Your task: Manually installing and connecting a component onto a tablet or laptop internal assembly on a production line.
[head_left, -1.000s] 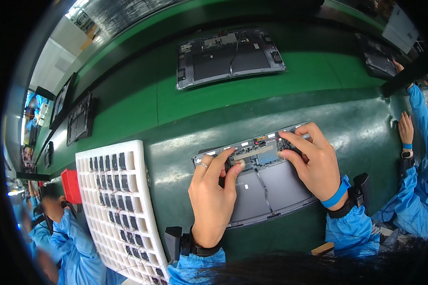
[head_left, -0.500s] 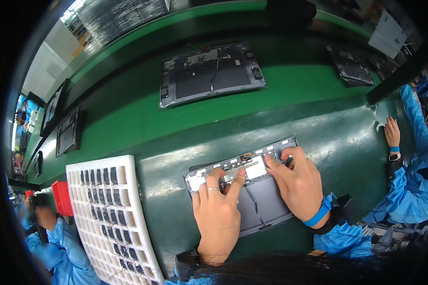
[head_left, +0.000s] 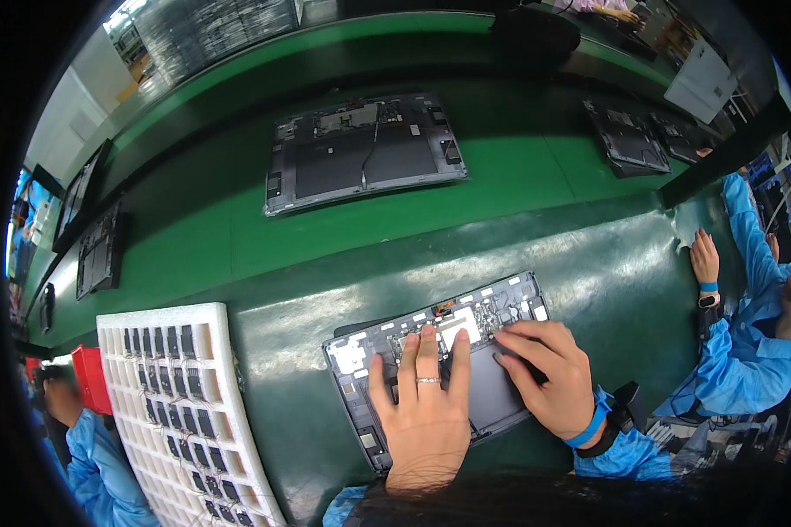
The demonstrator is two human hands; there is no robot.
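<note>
An opened flat electronic device (head_left: 499, 386), like a tablet or laptop, lies at a slant on the dark green bench in front of me. A circuit board with a silvery plate (head_left: 459, 325) runs along its far side. My left hand (head_left: 426, 426) rests over it with outstretched, spread fingers, their tips on the board. At the board's right part, my right hand (head_left: 549, 373) has thumb and index finger bent close together. Whatever lies between those fingertips is too small to make out. Much of the device's near left part is under my left hand.
Left of the device stands a white foam tray (head_left: 242, 413) with several small black parts and thin wires. A red bin (head_left: 90, 378) is beside it. Another opened device (head_left: 360, 158) lies on the bright green strip beyond. Co-workers in blue sleeves (head_left: 751, 369) sit at both sides.
My left hand has flattened and spread its fingers over the board. The right hand has moved from the device's far right edge nearer to me, fingers pinched. The view has shifted slightly.
</note>
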